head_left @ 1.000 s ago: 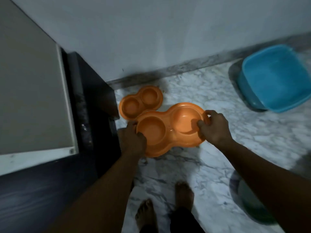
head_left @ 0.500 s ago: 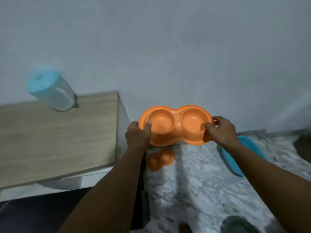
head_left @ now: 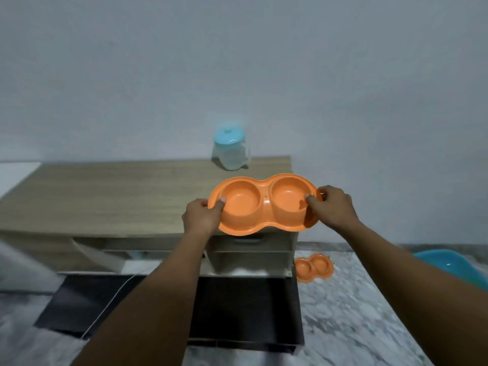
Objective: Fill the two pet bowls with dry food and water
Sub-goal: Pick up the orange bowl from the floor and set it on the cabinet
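Orange double bowl (head_left: 264, 204), empty, hangs over the front corner of the wooden cabinet (head_left: 105, 196), left hand (head_left: 202, 216) and right hand (head_left: 334, 207) each curled round one end, thumbs on the rim. Set down this near the edge, it could tip off

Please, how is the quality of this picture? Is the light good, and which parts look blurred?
Head view: the light is dim and bluish, without glare; head view: the held orange double bowl is fairly sharp; head view: the blue-lidded jar and the lower left corner are smeared by blur.
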`<action>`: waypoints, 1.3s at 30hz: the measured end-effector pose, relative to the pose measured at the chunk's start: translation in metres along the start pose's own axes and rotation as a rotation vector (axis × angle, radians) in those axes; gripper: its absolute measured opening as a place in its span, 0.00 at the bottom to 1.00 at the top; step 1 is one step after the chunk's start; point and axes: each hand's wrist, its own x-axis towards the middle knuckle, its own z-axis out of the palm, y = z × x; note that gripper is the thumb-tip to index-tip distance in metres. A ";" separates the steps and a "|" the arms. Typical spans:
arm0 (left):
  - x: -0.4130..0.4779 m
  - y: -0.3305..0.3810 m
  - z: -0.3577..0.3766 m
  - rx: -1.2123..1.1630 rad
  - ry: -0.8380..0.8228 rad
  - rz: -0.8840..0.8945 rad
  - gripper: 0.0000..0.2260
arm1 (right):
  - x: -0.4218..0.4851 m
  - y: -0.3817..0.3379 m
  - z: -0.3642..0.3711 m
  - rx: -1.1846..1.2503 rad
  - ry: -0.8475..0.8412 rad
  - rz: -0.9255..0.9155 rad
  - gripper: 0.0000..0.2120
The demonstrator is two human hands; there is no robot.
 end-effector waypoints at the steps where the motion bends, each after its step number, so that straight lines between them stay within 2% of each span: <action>1: 0.004 -0.010 -0.024 -0.003 0.022 -0.013 0.19 | -0.009 -0.017 0.017 0.001 -0.023 -0.008 0.26; 5: 0.028 -0.038 -0.093 0.003 0.094 -0.043 0.12 | -0.022 -0.075 0.073 -0.006 -0.092 -0.031 0.21; 9: 0.062 -0.056 -0.122 0.015 0.121 -0.085 0.14 | -0.007 -0.105 0.120 -0.004 -0.135 -0.026 0.20; 13: 0.118 -0.073 -0.127 0.054 0.105 -0.104 0.13 | 0.029 -0.119 0.167 -0.017 -0.166 -0.017 0.20; 19: 0.227 -0.104 -0.114 0.130 0.093 -0.138 0.18 | 0.101 -0.133 0.248 -0.036 -0.184 0.021 0.21; 23: 0.278 -0.125 -0.104 0.205 0.086 -0.158 0.15 | 0.133 -0.139 0.290 -0.069 -0.195 0.036 0.21; 24: 0.287 -0.130 -0.102 0.223 0.079 -0.162 0.14 | 0.138 -0.140 0.297 -0.077 -0.198 0.036 0.21; 28: 0.314 -0.141 -0.099 0.199 0.108 -0.199 0.29 | 0.151 -0.146 0.318 -0.109 -0.199 0.045 0.22; 39: 0.349 -0.160 -0.109 0.242 -0.017 -0.097 0.29 | 0.140 -0.162 0.340 -0.126 -0.133 0.169 0.26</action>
